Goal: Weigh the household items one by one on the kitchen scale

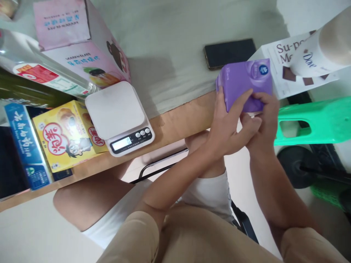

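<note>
A purple tissue pack (240, 82) sits at the table's front edge, right of centre, with a round blue logo on its upper right. My left hand (226, 124) grips its near left side, fingers along the side and over the top. On the near right part of the pack, my right hand (265, 113) has its fingers bent against it, and its thumb lies close to my left hand. Left of both hands stands a white kitchen scale (116, 109) with a bare platform; its lit display seems to read 0. Beyond the pack lies a dark phone (230, 53).
A yellow snack box (67, 138), a blue box (26, 146), a clear bottle (46, 65) and a pink box (64, 27) crowd the left side. A white Dove bottle (323, 47) rises at right, over a printed sheet (279, 82). Below is a green plastic stool (326, 120).
</note>
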A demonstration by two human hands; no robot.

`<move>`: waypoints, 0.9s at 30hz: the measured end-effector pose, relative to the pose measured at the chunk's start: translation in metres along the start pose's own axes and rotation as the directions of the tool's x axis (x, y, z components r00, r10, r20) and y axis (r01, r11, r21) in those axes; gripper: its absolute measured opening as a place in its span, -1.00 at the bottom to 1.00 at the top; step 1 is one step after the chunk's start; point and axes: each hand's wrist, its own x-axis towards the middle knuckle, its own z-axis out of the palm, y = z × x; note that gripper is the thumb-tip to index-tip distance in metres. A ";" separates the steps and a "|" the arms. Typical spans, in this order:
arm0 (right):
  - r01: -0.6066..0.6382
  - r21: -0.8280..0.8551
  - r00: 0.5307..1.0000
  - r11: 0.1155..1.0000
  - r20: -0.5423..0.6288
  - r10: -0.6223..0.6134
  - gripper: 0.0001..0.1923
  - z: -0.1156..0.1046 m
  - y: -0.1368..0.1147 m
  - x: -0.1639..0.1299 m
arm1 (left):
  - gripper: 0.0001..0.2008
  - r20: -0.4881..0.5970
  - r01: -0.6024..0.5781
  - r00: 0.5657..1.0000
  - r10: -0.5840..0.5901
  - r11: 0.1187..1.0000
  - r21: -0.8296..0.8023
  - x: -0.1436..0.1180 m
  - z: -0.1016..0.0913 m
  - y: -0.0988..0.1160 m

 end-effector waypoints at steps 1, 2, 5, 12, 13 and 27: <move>0.027 -0.050 1.000 0.998 0.003 -0.027 -0.51 0.000 -0.002 0.000 | -0.47 0.006 -0.003 1.000 0.003 1.000 0.001 -0.001 -0.002 0.002; 0.056 -0.091 0.998 0.994 -0.008 -0.057 -0.50 0.001 -0.003 0.000 | -0.45 0.020 -0.008 1.000 0.008 1.000 0.000 -0.002 -0.004 0.004; 0.035 -0.225 0.986 0.974 -0.150 -0.071 -0.44 0.002 -0.003 -0.001 | -0.42 0.076 0.014 0.997 -0.012 1.000 -0.021 -0.009 -0.008 0.008; -0.333 0.079 0.910 0.940 -0.233 0.342 -0.71 0.006 -0.004 0.002 | -0.33 0.028 0.106 0.994 -0.106 0.994 -0.003 -0.024 -0.004 0.001; -0.334 0.131 0.907 0.933 -0.224 0.356 -0.73 0.007 -0.006 0.004 | -0.32 0.041 0.096 0.995 -0.096 0.995 0.004 -0.023 -0.003 0.000; 0.123 0.304 0.992 0.945 -0.056 -0.112 -0.58 0.020 -0.058 -0.045 | -0.38 -0.018 -0.064 0.998 0.062 0.993 -0.103 -0.034 -0.040 0.017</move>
